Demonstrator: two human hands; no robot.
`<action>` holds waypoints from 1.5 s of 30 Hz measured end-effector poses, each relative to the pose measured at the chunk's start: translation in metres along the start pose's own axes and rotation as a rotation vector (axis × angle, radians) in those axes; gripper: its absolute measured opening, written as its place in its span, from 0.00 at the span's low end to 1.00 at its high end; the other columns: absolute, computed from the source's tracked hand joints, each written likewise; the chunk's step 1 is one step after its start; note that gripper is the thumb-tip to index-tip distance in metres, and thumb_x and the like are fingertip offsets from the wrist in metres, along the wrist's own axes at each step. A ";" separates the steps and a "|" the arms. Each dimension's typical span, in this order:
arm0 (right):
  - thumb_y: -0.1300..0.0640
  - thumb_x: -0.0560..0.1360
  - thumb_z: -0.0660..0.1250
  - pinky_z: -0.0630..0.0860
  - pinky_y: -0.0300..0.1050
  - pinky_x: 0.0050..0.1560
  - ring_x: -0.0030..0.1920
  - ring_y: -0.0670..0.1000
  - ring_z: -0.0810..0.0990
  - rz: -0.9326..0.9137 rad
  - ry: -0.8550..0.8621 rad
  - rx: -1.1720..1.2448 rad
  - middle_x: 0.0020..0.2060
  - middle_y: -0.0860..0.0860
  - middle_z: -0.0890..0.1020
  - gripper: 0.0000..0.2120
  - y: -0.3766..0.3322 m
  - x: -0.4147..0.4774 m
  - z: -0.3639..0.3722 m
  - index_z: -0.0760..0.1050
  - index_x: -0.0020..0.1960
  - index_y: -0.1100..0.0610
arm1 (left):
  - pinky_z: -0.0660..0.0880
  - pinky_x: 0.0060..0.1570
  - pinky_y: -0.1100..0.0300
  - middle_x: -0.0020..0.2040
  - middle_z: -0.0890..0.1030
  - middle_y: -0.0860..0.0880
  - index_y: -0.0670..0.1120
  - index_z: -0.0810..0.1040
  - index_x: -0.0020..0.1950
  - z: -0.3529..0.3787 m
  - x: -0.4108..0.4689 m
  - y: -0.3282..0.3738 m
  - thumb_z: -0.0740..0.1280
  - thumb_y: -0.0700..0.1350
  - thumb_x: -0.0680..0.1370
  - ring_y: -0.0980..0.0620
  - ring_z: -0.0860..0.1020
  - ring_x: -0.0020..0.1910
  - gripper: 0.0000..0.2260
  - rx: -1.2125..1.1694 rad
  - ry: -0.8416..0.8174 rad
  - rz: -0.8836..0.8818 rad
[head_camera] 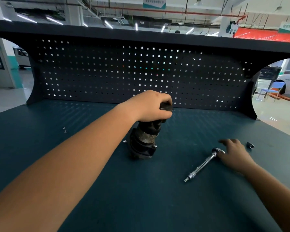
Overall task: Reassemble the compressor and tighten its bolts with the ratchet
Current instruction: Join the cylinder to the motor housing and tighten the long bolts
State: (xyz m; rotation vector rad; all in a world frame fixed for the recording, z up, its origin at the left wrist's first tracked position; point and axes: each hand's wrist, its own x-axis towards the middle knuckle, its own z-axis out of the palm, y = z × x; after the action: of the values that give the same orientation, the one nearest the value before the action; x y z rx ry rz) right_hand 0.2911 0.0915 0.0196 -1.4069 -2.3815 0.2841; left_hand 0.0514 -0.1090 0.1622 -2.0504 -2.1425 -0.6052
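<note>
A dark, grimy compressor (145, 139) stands upright on the bench, slightly tilted. My left hand (149, 106) grips its top end from above, fingers curled round the dark cap. A silver ratchet (203, 164) lies flat on the bench to the right, its head pointing away from me. My right hand (233, 153) reaches over the ratchet's head with fingers spread and slightly blurred, touching or just above it; I cannot tell which. A small dark socket (250, 145) lies just right of that hand.
The work surface is a dark teal bench (141, 198) with a black pegboard back panel (141, 72) and a shelf above. Two small screws (64, 129) lie far left. A small silver bolt (124, 141) sits beside the compressor's base.
</note>
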 end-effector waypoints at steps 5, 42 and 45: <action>0.51 0.65 0.75 0.69 0.45 0.65 0.65 0.47 0.71 -0.319 -0.144 0.766 0.65 0.49 0.71 0.40 -0.116 -0.048 0.012 0.63 0.72 0.59 | 0.73 0.47 0.56 0.49 0.75 0.53 0.50 0.77 0.55 0.010 0.001 0.008 0.66 0.54 0.74 0.51 0.74 0.49 0.13 0.082 0.103 0.066; 0.37 0.61 0.70 0.62 0.16 0.52 0.54 0.24 0.67 -0.433 -0.102 1.020 0.57 0.37 0.67 0.32 -0.164 -0.096 0.041 0.62 0.63 0.30 | 0.64 0.64 0.64 0.66 0.73 0.57 0.59 0.72 0.65 0.004 -0.047 -0.036 0.54 0.56 0.78 0.60 0.69 0.66 0.17 -0.611 0.260 -0.044; 0.43 0.66 0.72 0.62 0.17 0.53 0.53 0.23 0.67 -0.432 -0.134 1.051 0.58 0.39 0.67 0.31 -0.163 -0.092 0.045 0.60 0.62 0.28 | 0.61 0.67 0.54 0.73 0.67 0.52 0.58 0.63 0.73 0.056 -0.047 -0.062 0.54 0.57 0.81 0.56 0.65 0.69 0.20 -0.905 0.454 -0.293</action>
State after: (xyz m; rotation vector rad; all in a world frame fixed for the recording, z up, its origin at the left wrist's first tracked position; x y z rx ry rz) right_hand 0.1829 -0.0678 0.0166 -0.3870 -1.9838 1.2811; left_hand 0.0050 -0.1328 0.0821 -1.5888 -2.0637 -2.1501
